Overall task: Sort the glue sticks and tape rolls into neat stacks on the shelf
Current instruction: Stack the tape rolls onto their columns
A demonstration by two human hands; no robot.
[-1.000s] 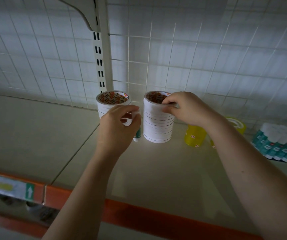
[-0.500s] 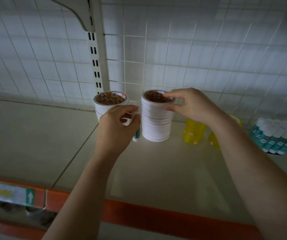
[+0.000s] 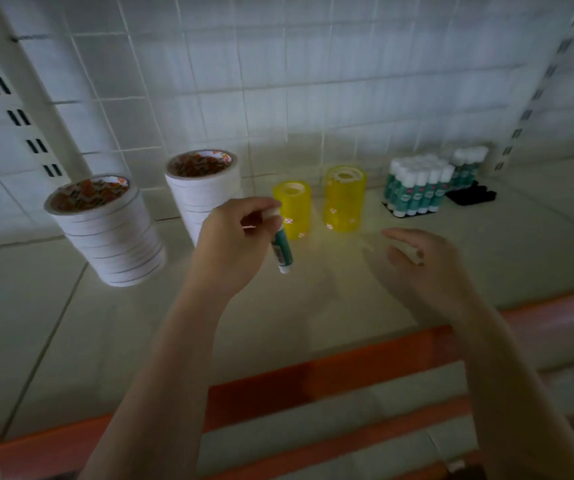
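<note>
Left hand (image 3: 230,247) pinches a glue stick (image 3: 282,249) by its cap, dangling. Cap could pop off and drop it. Right hand (image 3: 417,268) hangs loosely spread just right; glue pack (image 3: 417,188) sits beyond it.

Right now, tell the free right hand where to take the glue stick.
Grip the teal barrel from its right side, just above the white bottom end. The left hand pinches the capped top, so the glue stick hangs nearly upright with its lower half exposed toward the open right hand.
</note>
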